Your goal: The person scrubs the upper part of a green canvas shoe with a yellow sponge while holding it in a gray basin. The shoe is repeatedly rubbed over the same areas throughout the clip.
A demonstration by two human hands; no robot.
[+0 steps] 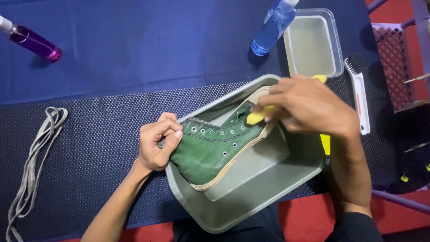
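A green high-top canvas shoe (214, 148) with a cream sole lies on its side in a grey plastic tub (251, 204). My left hand (157, 142) grips the shoe's ankle opening at the tub's left rim. My right hand (307, 106) is closed around a yellow-handled brush (260, 116), pressed against the toe end of the shoe. Most of the brush is hidden under my fingers; its yellow end (320, 78) shows behind the hand.
Grey shoelaces (33, 166) lie at the left on the dark dotted mat. A purple spray bottle (32, 41), a blue spray bottle (272, 28) and a clear container of water (333, 42) stand at the back. A white brush (359, 96) lies right of the tub.
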